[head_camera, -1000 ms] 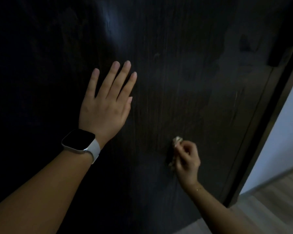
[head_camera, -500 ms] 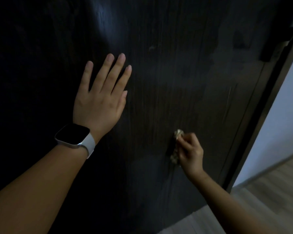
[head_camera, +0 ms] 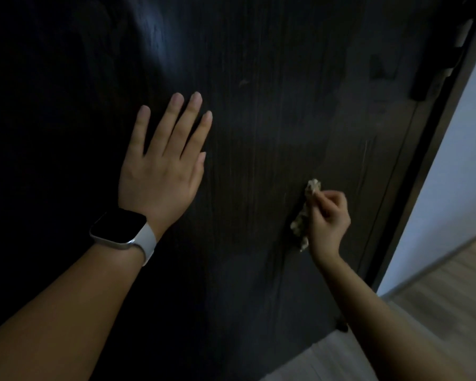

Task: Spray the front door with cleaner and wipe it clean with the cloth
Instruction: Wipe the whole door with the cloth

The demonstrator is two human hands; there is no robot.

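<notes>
Left hand: laid flat on the dark door, fingers straight and spread; watch worn on the wrist. Right hand: fingers curled around a crumpled pale cloth, pressed against the door's lower right part. Wood floor seen at far right.

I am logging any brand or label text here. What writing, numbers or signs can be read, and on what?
None can be read.
Watch on the left wrist: screen dark, no text.
Door: wood grain and smears only.
Cloth in the right hand: pale, no legible label.
</notes>
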